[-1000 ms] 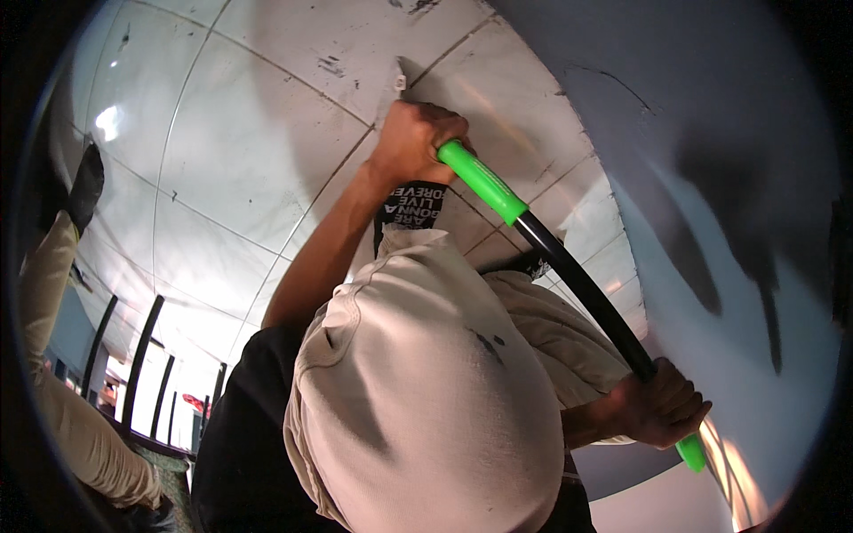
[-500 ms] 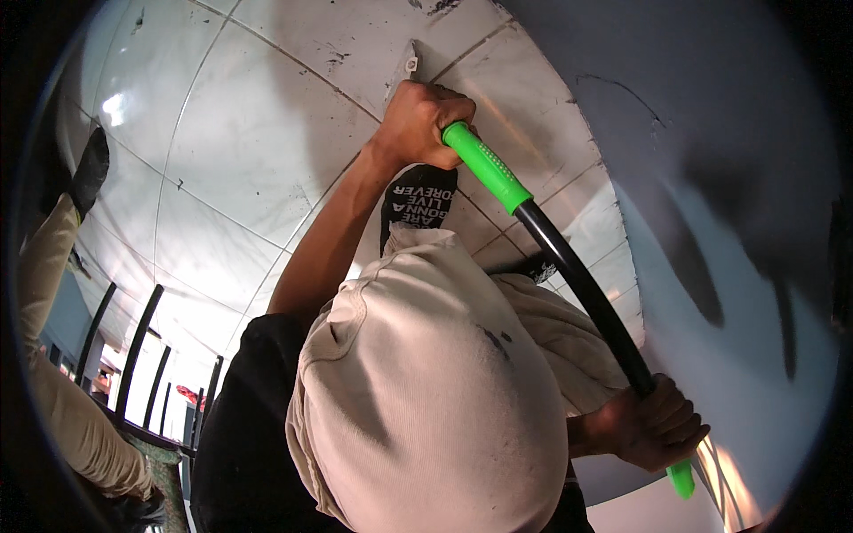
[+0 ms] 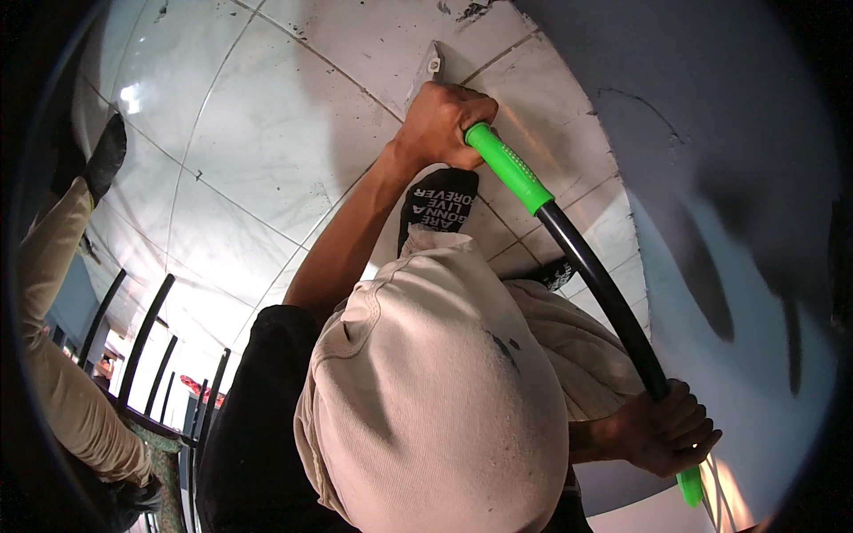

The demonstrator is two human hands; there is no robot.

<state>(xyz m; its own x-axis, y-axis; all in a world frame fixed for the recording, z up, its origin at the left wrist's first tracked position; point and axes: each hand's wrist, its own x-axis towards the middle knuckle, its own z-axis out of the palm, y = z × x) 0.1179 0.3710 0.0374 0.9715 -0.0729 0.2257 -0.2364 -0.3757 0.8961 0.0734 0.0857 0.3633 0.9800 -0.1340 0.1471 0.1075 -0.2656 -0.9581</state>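
My left hand [image 3: 446,124] is closed at the upper end of a long-handled tool, a black bar [image 3: 600,284] with a green ribbed grip [image 3: 511,171]. Just beyond those fingers, near the floor, a flat metal piece [image 3: 433,67] with a bolt shows; how it joins the bar is hidden by the fist. At lower right my right hand [image 3: 671,431] wraps round the bar's other end, where a green tip [image 3: 689,487] sticks out below. The bar slants past my bent knee in beige trousers [image 3: 435,373].
Scuffed white floor tiles [image 3: 258,133] meet a grey-blue wall [image 3: 711,178] on the right. My foot in a black sock [image 3: 437,200] rests under the left hand. At left are another person's beige trouser leg [image 3: 75,404] and black metal bars [image 3: 147,342].
The view has shifted slightly, so hands, tool and floor all sit a little further right. Both hands keep their hold on the tool, and its place between them looks the same.
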